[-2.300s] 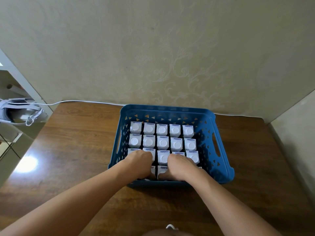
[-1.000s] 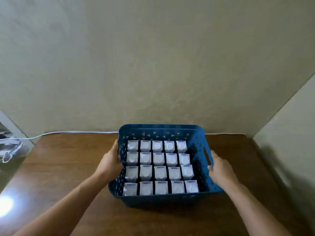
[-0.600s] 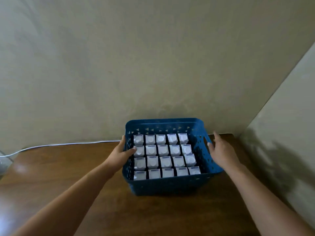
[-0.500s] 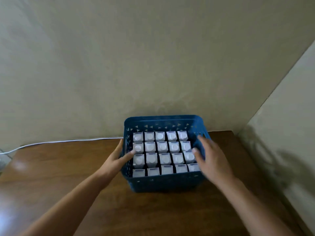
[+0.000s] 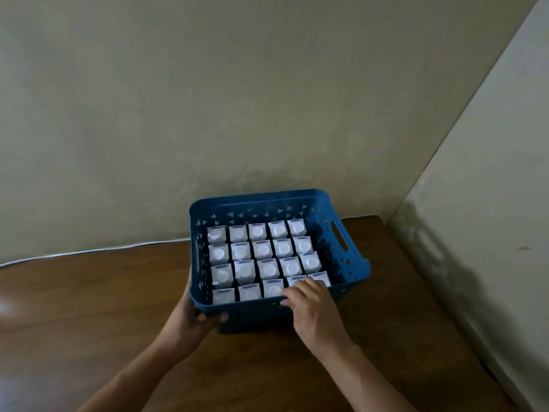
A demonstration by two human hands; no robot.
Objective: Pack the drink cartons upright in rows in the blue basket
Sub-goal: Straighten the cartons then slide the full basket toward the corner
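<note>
We see a brown wooden desk (image 5: 98, 307) filling the lower part of the frame, its varnish catching a pale glare at the far left edge. Behind it rises a plain beige wall (image 5: 208, 99), and a second wall (image 5: 487, 218) closes the corner at the right, darkened by a soft shadow. A thin white cable (image 5: 89, 251) runs along the back of the desk at the left.

The blue basket (image 5: 353, 263) sits at the centre of the frame, near the corner, slightly turned. Inside it the drink cartons (image 5: 263, 249) stand upright in four rows of five, white tops showing.

Our left hand (image 5: 190, 322) closes on the basket's near left corner, thumb across the front wall, fingers hidden behind the side. Our right hand (image 5: 312, 307) lies over the near rim, fingers curled loosely onto the front-row cartons at the right; we cannot tell whether this grip actually pinches one. It covers parts of two cartons. Both forearms are cut off by the lower edge.
</note>
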